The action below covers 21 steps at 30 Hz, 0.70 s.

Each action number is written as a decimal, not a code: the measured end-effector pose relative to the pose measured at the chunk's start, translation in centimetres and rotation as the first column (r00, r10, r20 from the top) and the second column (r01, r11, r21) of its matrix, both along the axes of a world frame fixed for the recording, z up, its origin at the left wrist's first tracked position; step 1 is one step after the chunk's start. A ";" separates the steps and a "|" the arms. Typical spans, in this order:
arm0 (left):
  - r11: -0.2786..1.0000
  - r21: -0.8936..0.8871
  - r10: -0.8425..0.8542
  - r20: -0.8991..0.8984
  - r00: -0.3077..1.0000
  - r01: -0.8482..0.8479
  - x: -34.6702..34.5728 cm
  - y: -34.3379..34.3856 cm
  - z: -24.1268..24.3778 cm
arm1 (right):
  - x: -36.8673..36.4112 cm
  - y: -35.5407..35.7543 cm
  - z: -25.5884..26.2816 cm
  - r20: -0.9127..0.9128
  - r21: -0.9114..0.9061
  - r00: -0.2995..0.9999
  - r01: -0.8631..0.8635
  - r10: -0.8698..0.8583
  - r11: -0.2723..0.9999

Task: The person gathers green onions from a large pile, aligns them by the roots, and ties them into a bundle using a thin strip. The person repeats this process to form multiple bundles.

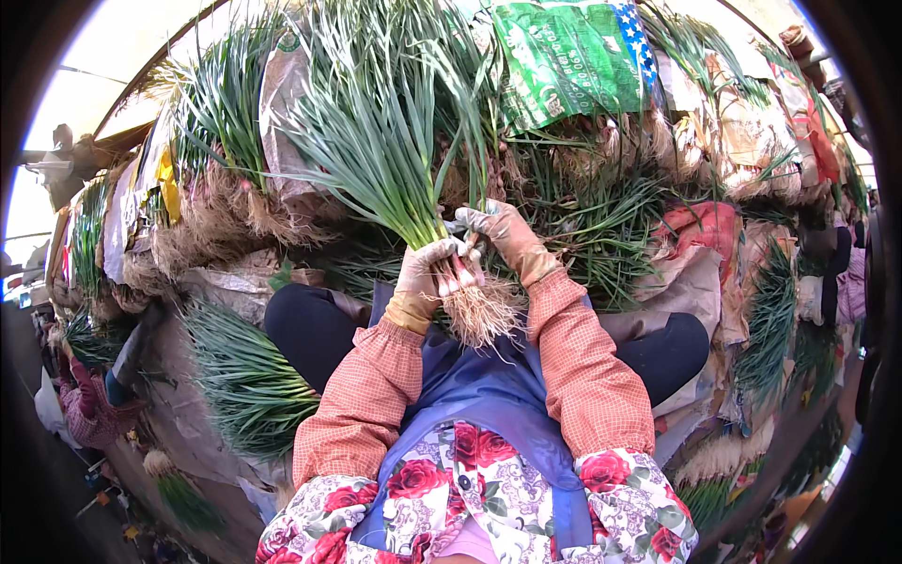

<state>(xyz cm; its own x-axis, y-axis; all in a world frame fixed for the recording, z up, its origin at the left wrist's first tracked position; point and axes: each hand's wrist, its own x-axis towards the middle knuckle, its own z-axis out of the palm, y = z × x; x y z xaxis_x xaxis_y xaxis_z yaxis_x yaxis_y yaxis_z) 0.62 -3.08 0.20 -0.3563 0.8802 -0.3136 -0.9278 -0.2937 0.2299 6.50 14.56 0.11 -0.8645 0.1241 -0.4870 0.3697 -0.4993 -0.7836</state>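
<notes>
My left hand (420, 276), in a pale work glove, is closed around the lower stems of a bunch of green garlic (394, 169). Its long leaves fan up and to the left; the pinkish-white bulbs (459, 275) and a mat of tan roots (486, 310) hang out below the fist. Just right of it, my right hand (504, 233), gloved too, pinches a thin green garlic stalk (480, 176) close to the bunch. Its fingertips nearly meet the left hand's thumb, and the stalk's lower end is partly hidden by the fingers.
Stacked green garlic (232, 120) with roots outward forms a bank ahead, partly covered by a green printed sack (571, 63). Loose stalks (606, 240) lie before my crossed legs. A laid-down bunch (246, 381) is at my left. Another person (95, 402) sits far left.
</notes>
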 end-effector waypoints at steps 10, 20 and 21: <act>0.969 -0.203 0.098 -0.213 0.972 -0.143 0.6 -1.1 1.0 | 0.7 0.6 -0.3 -0.116 -0.024 0.993 -0.022 0.019 0.999; 0.983 0.184 -0.038 0.148 0.988 0.011 0.0 -2.0 0.0 | 0.5 0.5 -2.3 -0.082 -0.136 0.908 0.397 -0.410 0.908; 0.991 0.133 -0.032 0.111 0.993 0.017 0.2 -1.8 0.5 | 0.2 -0.9 -0.8 -0.084 -0.463 0.939 0.260 -0.334 0.847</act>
<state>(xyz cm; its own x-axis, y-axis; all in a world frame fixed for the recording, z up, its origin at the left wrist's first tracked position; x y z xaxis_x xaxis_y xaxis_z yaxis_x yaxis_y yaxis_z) 0.84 -4.93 0.73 -0.3032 0.9245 -0.2311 -0.9529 -0.2914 0.0843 6.69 13.61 -0.67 -0.8892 0.1926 -0.4149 0.0406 -0.8702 -0.4909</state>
